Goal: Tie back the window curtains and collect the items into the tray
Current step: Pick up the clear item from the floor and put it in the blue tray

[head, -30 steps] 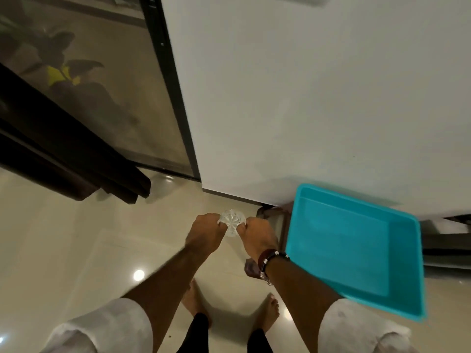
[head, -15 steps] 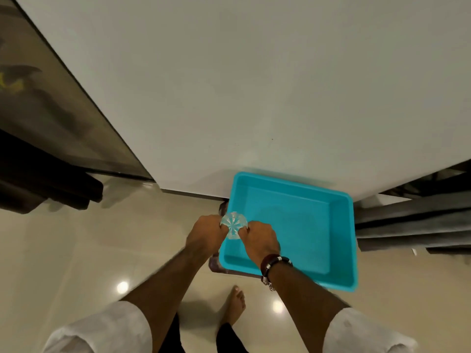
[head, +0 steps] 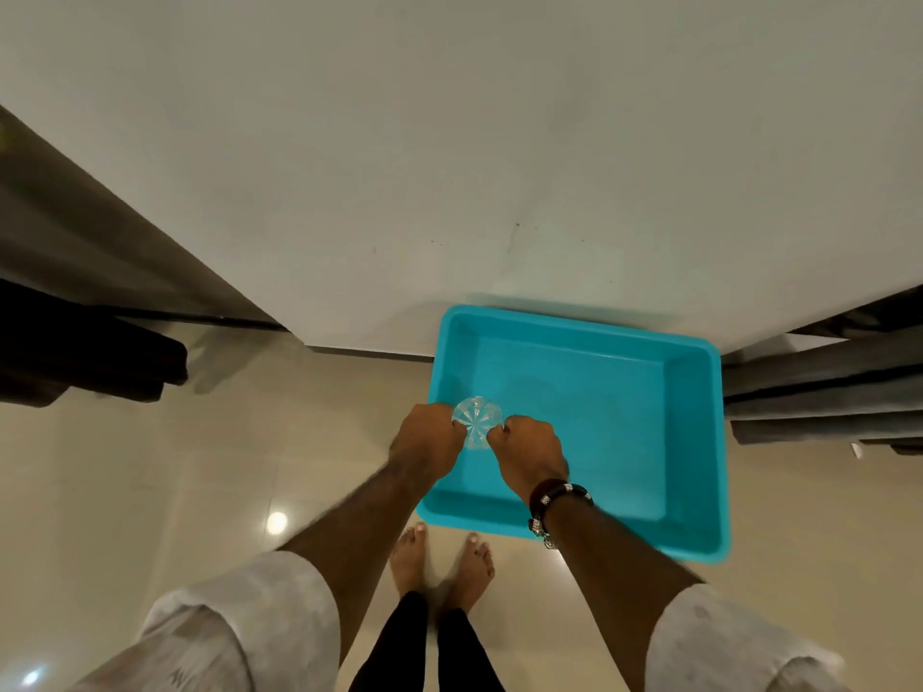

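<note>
Both hands pinch a clear glass [head: 476, 421] between them: left hand [head: 425, 444] at its 9 o'clock, right hand [head: 529, 454] at 3 o'clock. The glass is over the near-left part of the blue tray [head: 694, 442].

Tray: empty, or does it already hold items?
Empty: the tray shows bare turquoise floor. The clear glass piece is held above it by left hand and right hand.

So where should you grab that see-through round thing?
By its rim, from two opposite sides. The clear ribbed disc is round and thin, and the left hand and right hand pinch its edges that way over the blue tray.
</note>
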